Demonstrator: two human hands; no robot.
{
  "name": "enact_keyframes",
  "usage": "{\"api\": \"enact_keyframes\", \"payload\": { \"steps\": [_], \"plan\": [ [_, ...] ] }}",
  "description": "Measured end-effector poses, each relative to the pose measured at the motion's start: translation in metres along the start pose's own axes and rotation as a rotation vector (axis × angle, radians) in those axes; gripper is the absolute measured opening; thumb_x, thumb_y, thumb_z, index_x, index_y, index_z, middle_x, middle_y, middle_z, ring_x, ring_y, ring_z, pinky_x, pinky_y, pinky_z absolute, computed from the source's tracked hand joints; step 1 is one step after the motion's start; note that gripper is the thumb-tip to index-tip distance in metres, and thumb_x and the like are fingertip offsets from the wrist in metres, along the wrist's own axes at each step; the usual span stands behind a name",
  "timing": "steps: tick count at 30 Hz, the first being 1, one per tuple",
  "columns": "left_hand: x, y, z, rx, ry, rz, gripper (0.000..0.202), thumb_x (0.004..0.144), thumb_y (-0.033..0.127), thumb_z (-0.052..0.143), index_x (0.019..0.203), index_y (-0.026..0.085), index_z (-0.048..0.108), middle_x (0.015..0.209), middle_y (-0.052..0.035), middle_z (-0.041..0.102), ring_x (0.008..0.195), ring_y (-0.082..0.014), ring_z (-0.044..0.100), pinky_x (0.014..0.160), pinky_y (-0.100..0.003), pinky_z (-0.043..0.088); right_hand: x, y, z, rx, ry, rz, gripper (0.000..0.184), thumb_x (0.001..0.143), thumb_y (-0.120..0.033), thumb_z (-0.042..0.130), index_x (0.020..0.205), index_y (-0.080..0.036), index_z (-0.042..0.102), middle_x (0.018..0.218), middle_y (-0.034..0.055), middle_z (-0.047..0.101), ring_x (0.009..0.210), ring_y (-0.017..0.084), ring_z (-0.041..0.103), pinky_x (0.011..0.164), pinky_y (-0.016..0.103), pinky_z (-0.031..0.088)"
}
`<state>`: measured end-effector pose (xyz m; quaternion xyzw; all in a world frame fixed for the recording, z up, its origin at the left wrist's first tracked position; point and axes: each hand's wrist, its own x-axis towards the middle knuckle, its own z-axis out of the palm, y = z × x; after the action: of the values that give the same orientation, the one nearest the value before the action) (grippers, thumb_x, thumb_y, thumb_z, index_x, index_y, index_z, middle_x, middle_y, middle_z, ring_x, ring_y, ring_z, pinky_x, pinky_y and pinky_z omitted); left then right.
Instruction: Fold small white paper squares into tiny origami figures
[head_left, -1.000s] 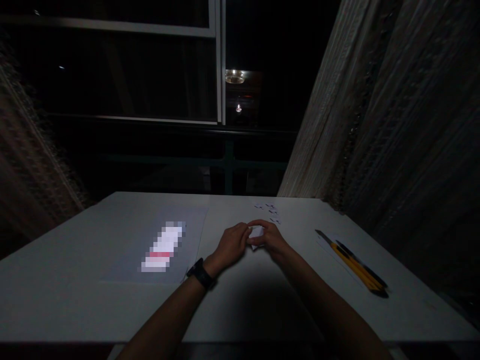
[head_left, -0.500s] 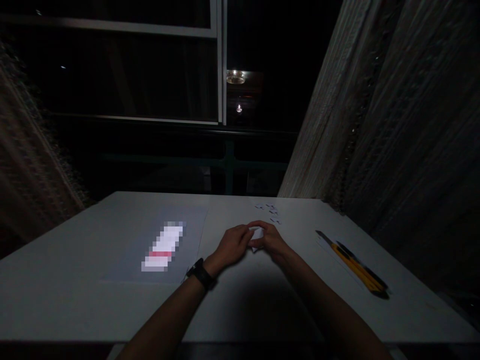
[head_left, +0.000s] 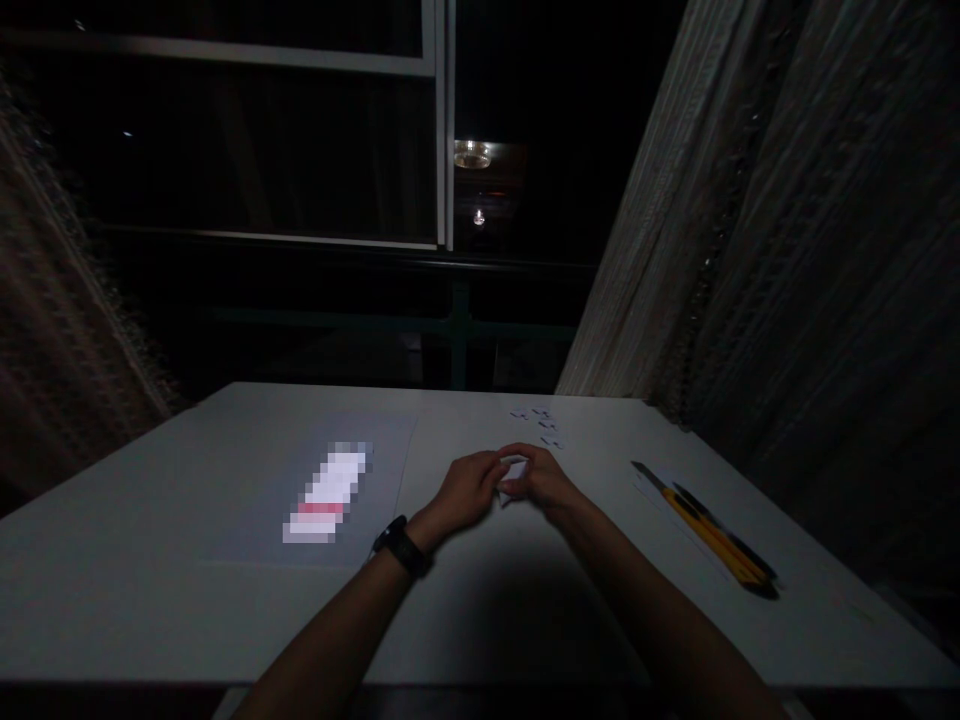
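Observation:
My left hand (head_left: 466, 487) and my right hand (head_left: 541, 478) meet near the middle of a white table (head_left: 150, 600). Between their fingertips they pinch a small folded piece of white paper (head_left: 514, 470), most of it hidden by my fingers. A dark watch (head_left: 401, 546) sits on my left wrist. Several tiny folded paper bits (head_left: 541, 423) lie just beyond my hands.
A sheet of paper with a blurred patch (head_left: 330, 492) lies left of my hands. A yellow utility knife and a dark pen (head_left: 709, 530) rest on a paper strip at the right. Curtains (head_left: 787, 250) hang on both sides of a dark window (head_left: 300, 150).
My fingers have drawn closer around the small paper, so less of it shows. Arms and everything else on the table stay where they were.

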<state>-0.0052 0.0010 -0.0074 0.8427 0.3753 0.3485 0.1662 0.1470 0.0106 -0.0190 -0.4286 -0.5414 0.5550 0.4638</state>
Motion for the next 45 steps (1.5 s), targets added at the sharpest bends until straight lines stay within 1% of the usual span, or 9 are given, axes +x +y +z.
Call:
{"api": "enact_keyframes", "payload": {
  "steps": [4, 14, 21, 27, 32, 36, 38, 42, 45],
  "plan": [
    [0.001, 0.000, -0.001, 0.038, 0.026, -0.036, 0.031, 0.088, 0.030, 0.034, 0.077, 0.015, 0.059, 0.071, -0.0036, 0.059, 0.066, -0.0140, 0.052, 0.061, -0.024, 0.035, -0.002, -0.003, 0.002, -0.037, 0.050, -0.041, 0.042, 0.042, -0.016, 0.075, 0.081, -0.015, 0.062, 0.037, -0.0129, 0.037, 0.033, 0.002, 0.031, 0.034, 0.017, 0.030],
    [-0.001, 0.002, -0.001, -0.009, 0.031, -0.030, 0.027, 0.086, 0.027, 0.037, 0.072, 0.016, 0.058, 0.068, -0.0022, 0.057, 0.062, -0.0123, 0.049, 0.058, -0.023, 0.033, -0.004, -0.008, 0.001, 0.000, -0.029, -0.051, 0.049, 0.039, -0.019, 0.080, 0.083, -0.015, 0.060, 0.044, -0.0089, 0.049, 0.036, 0.005, 0.040, 0.037, 0.019, 0.035],
    [0.003, -0.012, -0.003, -0.189, 0.209, -0.229, 0.036, 0.084, 0.042, 0.037, 0.061, 0.016, 0.047, 0.057, 0.0028, 0.046, 0.057, -0.0110, 0.043, 0.053, -0.022, 0.030, -0.004, -0.012, -0.007, 0.100, -0.109, -0.140, 0.072, 0.052, -0.022, 0.078, 0.117, -0.024, 0.048, 0.078, 0.0016, 0.068, 0.066, 0.016, 0.063, 0.060, 0.029, 0.049],
    [0.006, -0.020, -0.007, -0.381, 0.236, -0.248, 0.037, 0.082, 0.046, 0.040, 0.060, 0.016, 0.046, 0.057, 0.0039, 0.043, 0.056, -0.0100, 0.041, 0.053, -0.022, 0.031, 0.001, -0.013, -0.007, 0.050, 0.007, -0.231, 0.035, 0.054, -0.026, 0.076, 0.087, -0.017, 0.067, 0.085, 0.0059, 0.068, 0.079, 0.021, 0.064, 0.073, 0.034, 0.048],
    [0.005, -0.019, -0.005, -0.388, 0.265, -0.257, 0.037, 0.082, 0.046, 0.041, 0.062, 0.016, 0.052, 0.057, 0.0033, 0.046, 0.056, -0.0102, 0.043, 0.054, -0.022, 0.032, 0.004, -0.007, -0.006, 0.026, 0.056, -0.203, 0.034, 0.052, -0.026, 0.077, 0.083, -0.016, 0.069, 0.082, 0.0071, 0.069, 0.071, 0.020, 0.064, 0.068, 0.035, 0.048],
    [0.006, -0.017, -0.005, -0.518, 0.300, -0.248, 0.033, 0.078, 0.042, 0.050, 0.096, 0.016, 0.059, 0.063, 0.0013, 0.057, 0.060, -0.0117, 0.051, 0.057, -0.022, 0.038, 0.004, -0.006, -0.005, -0.040, 0.096, -0.223, 0.032, 0.053, -0.027, 0.076, 0.082, -0.015, 0.070, 0.077, 0.0060, 0.069, 0.066, 0.019, 0.063, 0.064, 0.033, 0.047],
    [0.008, -0.015, -0.007, -0.594, 0.289, -0.246, 0.038, 0.075, 0.040, 0.056, 0.104, 0.016, 0.058, 0.069, -0.0011, 0.062, 0.064, -0.0128, 0.055, 0.059, -0.023, 0.040, 0.004, -0.006, -0.005, -0.053, 0.096, -0.228, 0.031, 0.055, -0.026, 0.075, 0.083, -0.015, 0.070, 0.075, 0.0052, 0.069, 0.066, 0.018, 0.063, 0.064, 0.032, 0.047],
    [0.008, -0.010, -0.010, -0.637, 0.273, -0.278, 0.031, 0.067, 0.038, 0.064, 0.086, 0.014, 0.068, 0.084, -0.0082, 0.067, 0.076, -0.0175, 0.060, 0.068, -0.026, 0.044, 0.002, -0.008, -0.005, -0.052, 0.089, -0.218, 0.031, 0.056, -0.027, 0.074, 0.085, -0.016, 0.070, 0.075, 0.0053, 0.069, 0.066, 0.018, 0.062, 0.064, 0.031, 0.046],
    [0.007, -0.008, -0.009, -0.678, 0.258, -0.332, 0.034, 0.060, 0.035, 0.071, 0.086, 0.013, 0.069, 0.079, -0.0081, 0.068, 0.070, -0.0176, 0.061, 0.064, -0.027, 0.045, 0.001, -0.009, -0.005, -0.011, 0.077, -0.208, 0.033, 0.055, -0.028, 0.074, 0.085, -0.016, 0.069, 0.077, 0.0057, 0.069, 0.068, 0.019, 0.062, 0.064, 0.032, 0.047]
  ]
}}
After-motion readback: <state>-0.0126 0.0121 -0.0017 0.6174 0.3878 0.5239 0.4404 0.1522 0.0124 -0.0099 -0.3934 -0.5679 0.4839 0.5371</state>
